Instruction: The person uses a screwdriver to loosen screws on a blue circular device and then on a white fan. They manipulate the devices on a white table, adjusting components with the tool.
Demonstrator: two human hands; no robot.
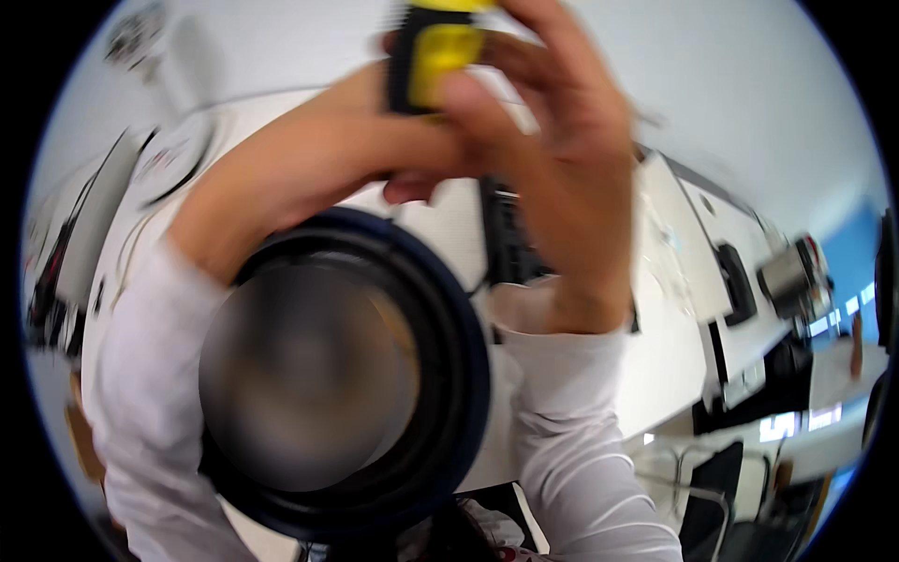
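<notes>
1. Object in yellow and black, blurred by motion: raised at the upper middle of the view, above the white table, between the two hands; its top runs out of view.
2. Right hand: bent around the object from its right side, the thumb pressed over the lower part of the near face, the fingers reaching behind and above. The grip is closed on the object.
3. Left hand: crossing from the left, its edge against the object's lower left, partly behind the right thumb. Some fingertips curl beneath; whether they pinch anything cannot be told.
4. White sleeves: covering both forearms and ending at the wrists.
5. Round dark-rimmed item: lying between the forearms below the hands, with a blurred grey centre.
6. Black keyboard: on the table, partly hidden by the right wrist.
7. White disc: at far left, near pale cables.
8. Silver cylinder: at right, beside a black curved item.
9. Another person, in a white top: farther right, well apart from the hands.
</notes>
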